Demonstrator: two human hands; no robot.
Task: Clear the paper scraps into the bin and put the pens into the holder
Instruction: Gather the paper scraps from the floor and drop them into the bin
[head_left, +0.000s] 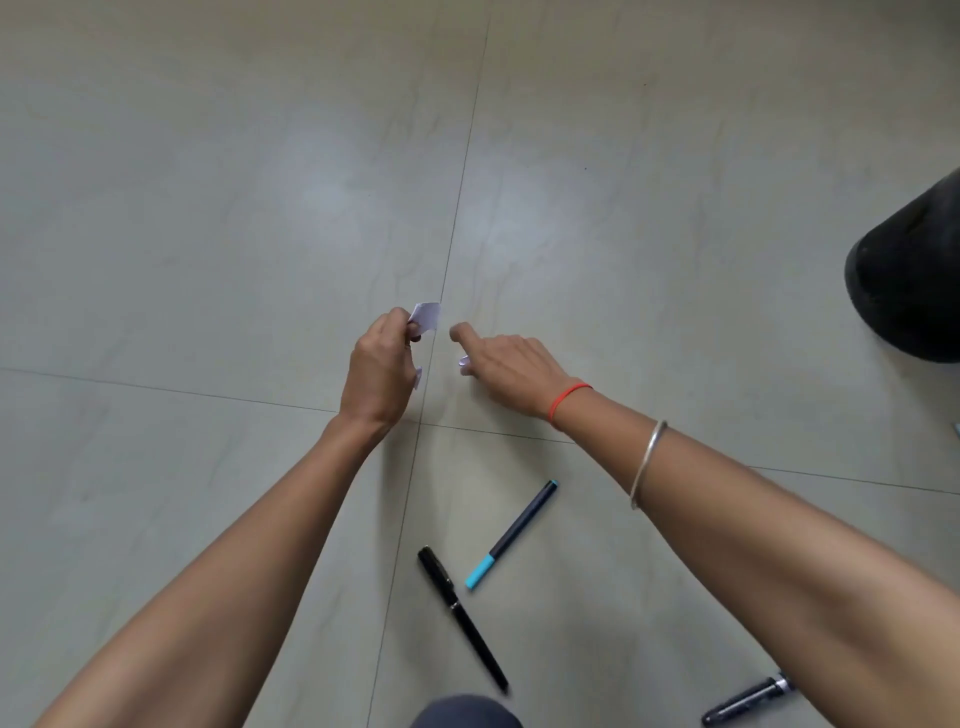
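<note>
My left hand (382, 366) pinches a small white paper scrap (427, 315) between thumb and fingers, and another bit of white paper pokes out below its palm. Just to its right, my right hand (506, 371) is curled low over the floor, with a small white scrap (464, 364) at its fingertips. Nearer to me on the tiles lie a black pen (462, 618), a dark pen with a light-blue cap (511, 535) and a black marker (748, 705) partly hidden by my right forearm.
A black bin (909, 275) stands on the grey tiled floor (208, 234) at the right edge, only partly in frame. My knee in dark cloth (465, 713) shows at the bottom edge. No pen holder is in view.
</note>
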